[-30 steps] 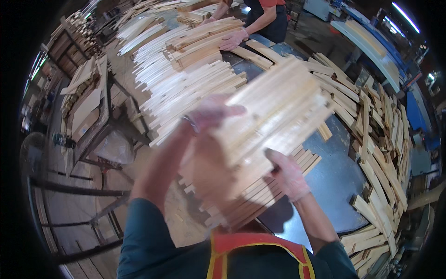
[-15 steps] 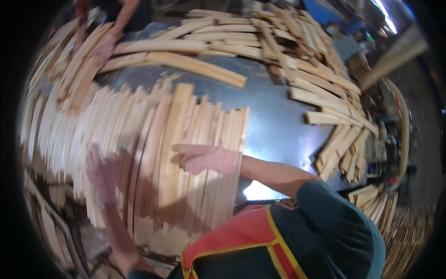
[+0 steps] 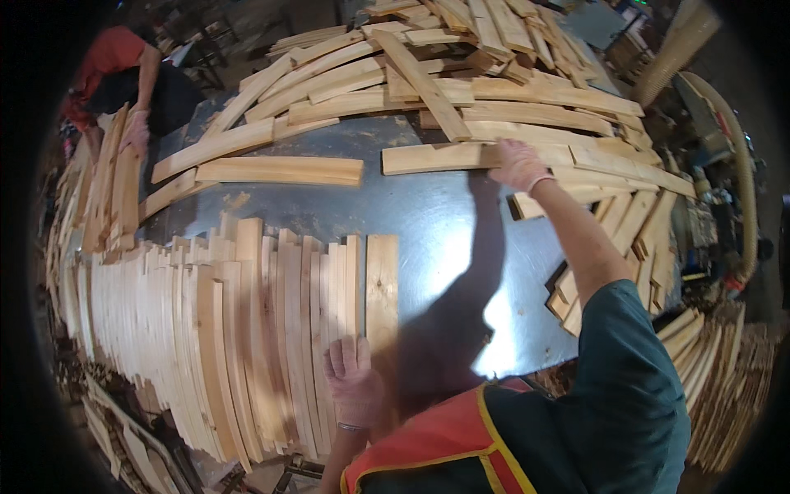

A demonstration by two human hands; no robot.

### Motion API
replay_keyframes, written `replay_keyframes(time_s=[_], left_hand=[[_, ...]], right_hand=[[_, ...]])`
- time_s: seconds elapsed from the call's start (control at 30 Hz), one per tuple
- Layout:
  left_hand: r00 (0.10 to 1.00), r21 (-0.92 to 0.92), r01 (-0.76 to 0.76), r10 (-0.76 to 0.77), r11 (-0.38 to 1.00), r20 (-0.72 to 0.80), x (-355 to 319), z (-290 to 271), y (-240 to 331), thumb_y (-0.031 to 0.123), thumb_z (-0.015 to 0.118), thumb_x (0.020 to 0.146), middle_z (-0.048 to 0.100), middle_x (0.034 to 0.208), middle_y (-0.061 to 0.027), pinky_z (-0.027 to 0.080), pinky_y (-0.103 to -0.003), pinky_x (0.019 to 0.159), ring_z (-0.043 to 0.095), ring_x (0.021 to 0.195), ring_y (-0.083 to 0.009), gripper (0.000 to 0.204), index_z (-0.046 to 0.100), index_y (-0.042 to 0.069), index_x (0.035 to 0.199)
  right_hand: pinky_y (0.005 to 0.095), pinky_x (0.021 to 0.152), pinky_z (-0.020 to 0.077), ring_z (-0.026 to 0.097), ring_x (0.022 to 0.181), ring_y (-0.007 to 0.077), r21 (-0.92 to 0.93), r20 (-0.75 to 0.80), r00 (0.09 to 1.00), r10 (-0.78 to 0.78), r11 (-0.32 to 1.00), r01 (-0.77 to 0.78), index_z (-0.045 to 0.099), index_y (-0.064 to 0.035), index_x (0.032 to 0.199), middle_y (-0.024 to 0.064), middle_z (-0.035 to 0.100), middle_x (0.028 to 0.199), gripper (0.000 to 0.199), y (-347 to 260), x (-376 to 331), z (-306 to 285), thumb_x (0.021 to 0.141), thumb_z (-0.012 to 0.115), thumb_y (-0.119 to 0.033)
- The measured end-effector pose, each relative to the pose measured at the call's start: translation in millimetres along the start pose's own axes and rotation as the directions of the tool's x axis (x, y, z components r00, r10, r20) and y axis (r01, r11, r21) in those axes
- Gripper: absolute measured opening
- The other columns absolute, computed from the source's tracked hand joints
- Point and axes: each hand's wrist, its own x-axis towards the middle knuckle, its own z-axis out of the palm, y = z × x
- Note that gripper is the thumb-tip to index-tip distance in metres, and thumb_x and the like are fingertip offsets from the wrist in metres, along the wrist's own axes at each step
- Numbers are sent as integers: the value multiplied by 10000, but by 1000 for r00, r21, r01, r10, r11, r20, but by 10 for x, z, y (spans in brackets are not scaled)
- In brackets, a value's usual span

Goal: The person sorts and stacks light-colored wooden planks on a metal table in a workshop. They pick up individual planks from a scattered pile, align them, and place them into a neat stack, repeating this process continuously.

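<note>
A pale wooden board (image 3: 436,158) lies at the front of the loose pile beyond the bare metal. Over its edge my right hand (image 3: 522,167), in a pinkish glove, is closed with the arm stretched out. My left hand (image 3: 354,383), gloved too, rests with its fingers extended against the near right end of a row of upright wooden strips (image 3: 239,329). Just right of that row, a wider knotted board (image 3: 382,284) lies flat, its near end partly behind my left hand.
The metal table (image 3: 444,214) carries loose boards (image 3: 354,99) along its far side and more (image 3: 613,235) at the right. At far left, a co-worker in a red top (image 3: 115,53) holds several boards (image 3: 111,185). A ribbed hose (image 3: 745,181) hangs at right.
My right hand has moved from above the strip row out to the far pile and closed on a board. My left hand has shifted right to the row's end. The view has turned.
</note>
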Motion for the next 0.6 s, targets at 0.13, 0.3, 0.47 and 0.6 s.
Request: replay_keyframes(time_s=[0.13, 0.3, 0.47, 0.6], left_hand=[[998, -68, 43, -40, 997, 40, 197, -104, 56, 281, 731, 743, 553, 1334, -151, 417, -547, 1130, 541, 1286, -379, 587, 664, 31, 1271], [998, -62, 65, -64, 996, 13, 164, -20, 73, 383, 774, 750, 556, 1335, -131, 423, -544, 1121, 540, 1284, -375, 625, 670, 45, 1266], [995, -45, 92, -89, 995, 54, 175, -88, 114, 466, 803, 752, 542, 1398, -126, 414, -551, 1136, 512, 1332, -377, 705, 654, 80, 1324], [999, -29, 29, -28, 999, 26, -46, -28, 364, 489, 807, 757, 535, 1408, -116, 414, -557, 1144, 494, 1364, -367, 785, 587, 117, 1412]], right_hand=[[473, 1158, 471, 606, 1343, 374, -191, 33, 997, -63, 979, 68, 501, -110, 1538, 201, 648, 1397, 826, 368, 229, 13, 826, 786, -415], [461, 1078, 525, 653, 1272, 367, -116, 214, 963, -165, 974, 193, 516, -173, 1559, 176, 682, 1365, 840, 88, 121, 102, 839, 793, -506], [405, 1057, 529, 664, 1251, 286, 534, 545, 766, -341, 845, -4, 508, -142, 1606, 152, 711, 1378, 788, -260, -636, -69, 935, 764, -467], [327, 1067, 501, 616, 1226, 152, 871, 488, 733, -473, 322, -372, 520, -86, 1591, 45, 710, 1358, 668, -65, -1363, 536, 1001, 756, -293]])
